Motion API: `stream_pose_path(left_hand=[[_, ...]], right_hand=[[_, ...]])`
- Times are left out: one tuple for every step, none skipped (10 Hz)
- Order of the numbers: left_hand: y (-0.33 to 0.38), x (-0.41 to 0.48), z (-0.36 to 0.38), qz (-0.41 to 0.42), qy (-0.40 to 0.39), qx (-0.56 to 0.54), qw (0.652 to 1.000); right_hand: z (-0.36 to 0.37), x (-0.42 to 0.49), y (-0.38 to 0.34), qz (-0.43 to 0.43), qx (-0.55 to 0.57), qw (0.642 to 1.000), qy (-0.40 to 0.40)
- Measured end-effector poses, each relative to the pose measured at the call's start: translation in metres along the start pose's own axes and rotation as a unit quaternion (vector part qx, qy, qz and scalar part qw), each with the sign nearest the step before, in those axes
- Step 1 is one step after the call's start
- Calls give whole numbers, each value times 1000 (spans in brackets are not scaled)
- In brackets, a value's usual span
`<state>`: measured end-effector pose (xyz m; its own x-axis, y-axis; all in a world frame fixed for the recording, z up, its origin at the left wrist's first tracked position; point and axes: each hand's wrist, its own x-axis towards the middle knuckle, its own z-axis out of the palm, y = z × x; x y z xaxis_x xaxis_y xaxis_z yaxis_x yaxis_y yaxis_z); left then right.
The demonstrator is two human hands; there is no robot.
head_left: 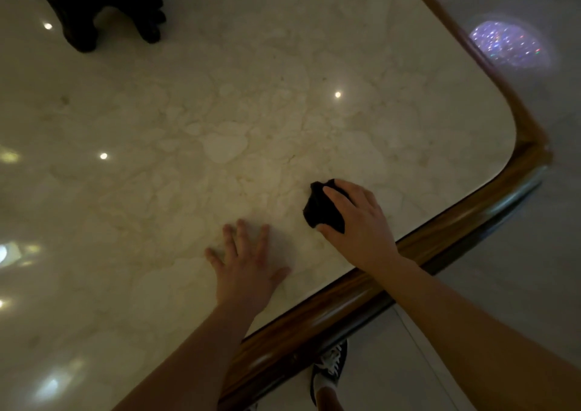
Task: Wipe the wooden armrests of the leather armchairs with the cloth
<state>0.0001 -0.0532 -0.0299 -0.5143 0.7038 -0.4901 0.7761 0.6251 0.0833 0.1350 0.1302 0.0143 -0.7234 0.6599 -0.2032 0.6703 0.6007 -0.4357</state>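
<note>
A bunched dark cloth (320, 206) lies on a pale marble tabletop (220, 121). My right hand (358, 222) rests over the cloth, fingers curled around it and pressing it to the stone near the table's near edge. My left hand (248, 259) lies flat on the marble just left of the cloth, fingers spread, holding nothing. No armchair or armrest is in view.
A rounded wooden rim (456, 222) borders the table along its near and right sides. A dark animal-shaped figurine (94, 8) stands at the far left. Grey tiled floor (518, 269) lies beyond the rim, and my shoe (330, 366) shows below the edge.
</note>
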Motion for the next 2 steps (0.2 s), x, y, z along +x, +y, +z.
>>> stream_pose_path(left_hand=[[-2, 3, -14, -8, -25, -13, 1000], [-4, 1, -30, 4, -25, -7, 1000]], right_hand=[[-13, -3, -11, -11, 10, 1000, 24], [-27, -10, -24, 2, 18, 999, 35]])
